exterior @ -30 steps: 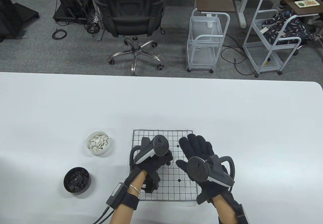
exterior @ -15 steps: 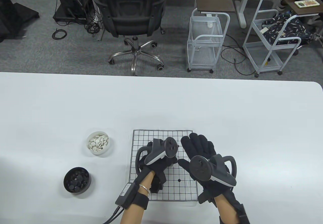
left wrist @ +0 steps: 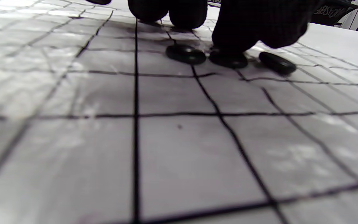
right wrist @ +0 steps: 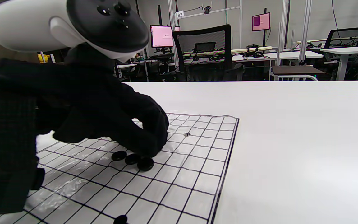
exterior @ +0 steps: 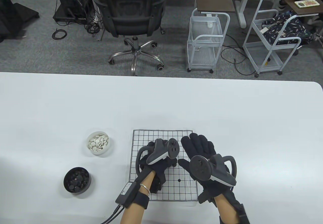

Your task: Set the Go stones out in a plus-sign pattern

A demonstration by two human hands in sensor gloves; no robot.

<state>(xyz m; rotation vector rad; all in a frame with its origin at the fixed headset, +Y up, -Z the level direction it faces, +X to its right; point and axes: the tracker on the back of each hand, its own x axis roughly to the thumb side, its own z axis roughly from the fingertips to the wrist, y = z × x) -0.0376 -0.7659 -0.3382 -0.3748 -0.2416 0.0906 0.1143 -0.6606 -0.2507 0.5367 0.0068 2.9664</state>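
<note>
Over the grid board [exterior: 141, 138] on the white table [exterior: 227, 108], we see both gloved hands at work. The left hand [exterior: 157, 163] is lowered onto the board's middle, its fingertips [right wrist: 154, 146] bunched together and pressing down on the middle one of three black stones [right wrist: 132, 158] that lie in a short row on the grid lines; in the left wrist view the same row [left wrist: 227, 59] shows one stone under the finger and one free on each side. Whether the fingers pinch that stone or only rest on it we cannot tell.

The right hand [exterior: 202, 156] is held above the board's right side with its fingers spread flat and straight, holding nothing that we can see. A tracker [exterior: 212, 169] sits on its back, and another [exterior: 164, 151] on the back of the left hand.

A further black spot [right wrist: 120, 219] shows near the board's near edge; we cannot tell whether it is a stone or a printed dot.

To the left of the board, well apart from it, a white cup of white stones [exterior: 98, 143] stands beyond a dark cup of black stones [exterior: 77, 180].
</note>
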